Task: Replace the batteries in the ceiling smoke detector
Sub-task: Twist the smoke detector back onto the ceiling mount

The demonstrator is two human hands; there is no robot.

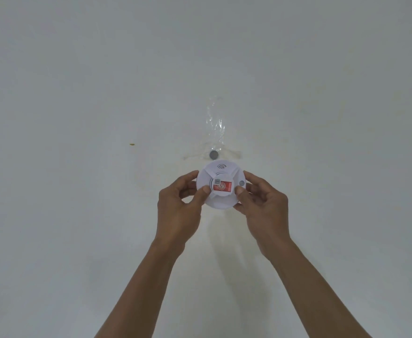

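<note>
A round white smoke detector (220,172) is held up against the white ceiling (78,93). A red label (222,186) sits at its middle and a small grey button (241,183) lies near its right edge. My left hand (179,211) grips the left rim, thumb on the face. My right hand (263,211) grips the right rim, thumb beside the label. Whether the detector is fixed to the ceiling or only held cannot be told.
Just above the detector, clear crinkled tape (216,125) is stuck to the ceiling, with a small grey round disc (213,154) at its lower end. A tiny yellow-brown speck (132,144) marks the ceiling to the left.
</note>
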